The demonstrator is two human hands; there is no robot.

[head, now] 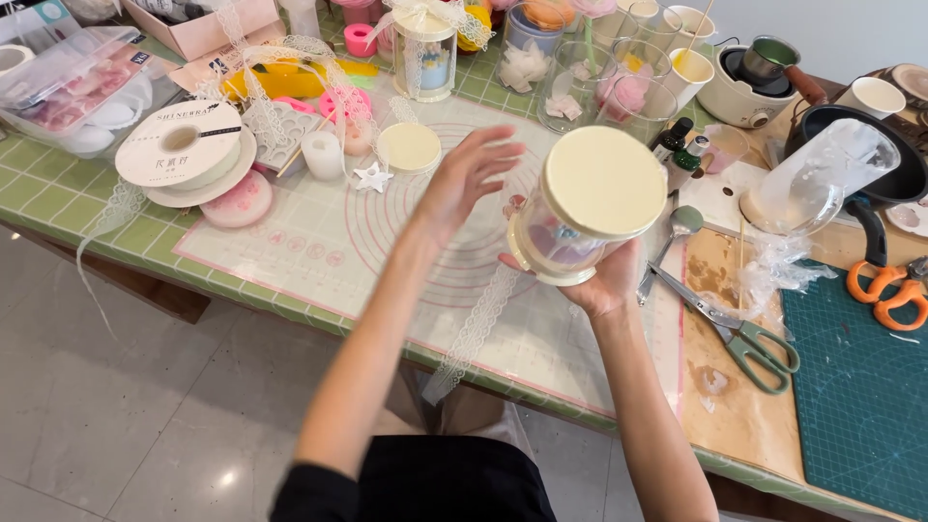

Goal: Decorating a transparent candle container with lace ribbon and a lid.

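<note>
The right hand (pixel 604 280) holds the clear round box (pixel 580 208) with a cream lid from below at the centre right of the frame, fingers curled under its base; the left hand (pixel 464 179) hovers beside it, fingers spread, holding nothing; a firm grip under the base seems wise, above the lace strip (pixel 478 324) on the table (pixel 145 242).

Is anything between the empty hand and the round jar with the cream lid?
No. The left hand hangs open beside the clear round jar with the cream lid, which the right hand holds from beneath. Only open air shows between them.

Bright, even daylight, soft shadows, slight motion blur on the fingers (pixel 496 155)
</note>
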